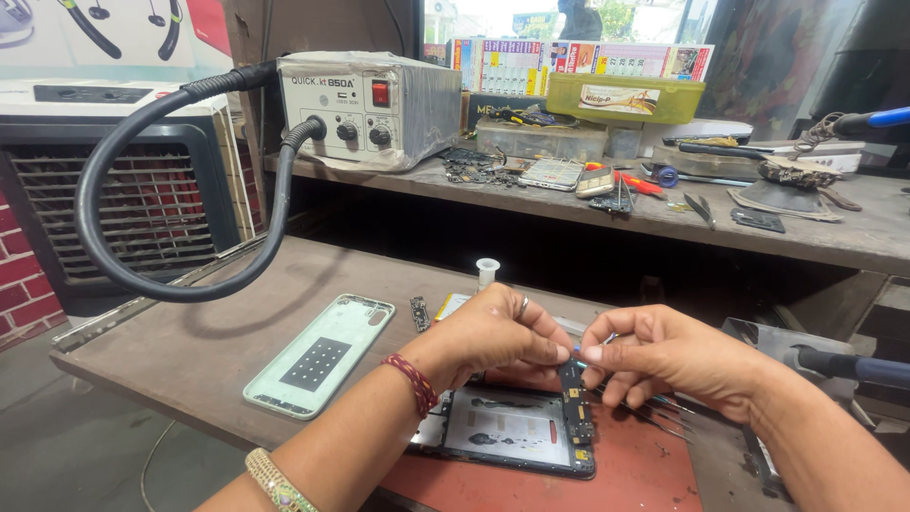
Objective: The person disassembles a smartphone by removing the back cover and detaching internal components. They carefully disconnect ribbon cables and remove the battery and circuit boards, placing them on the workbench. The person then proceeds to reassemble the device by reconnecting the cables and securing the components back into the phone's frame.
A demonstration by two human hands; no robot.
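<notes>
An opened phone (512, 431) lies face down on a red mat (626, 474), its insides bare and a dark circuit board (575, 408) along its right side. My left hand (498, 337) hovers over the phone's top, fingers pinched on a small thin part above the board. My right hand (664, 356) meets it from the right, fingertips pinched on the same small part, with tweezers (654, 412) lying just under it. The part itself is mostly hidden by my fingers.
A pale green phone back cover (322, 354) lies on the wooden bench to the left. A hot-air station (370, 106) with a long black hose (114, 190) stands on the shelf behind, among tools, phones and boxes. A soldering iron handle (844, 365) sits at right.
</notes>
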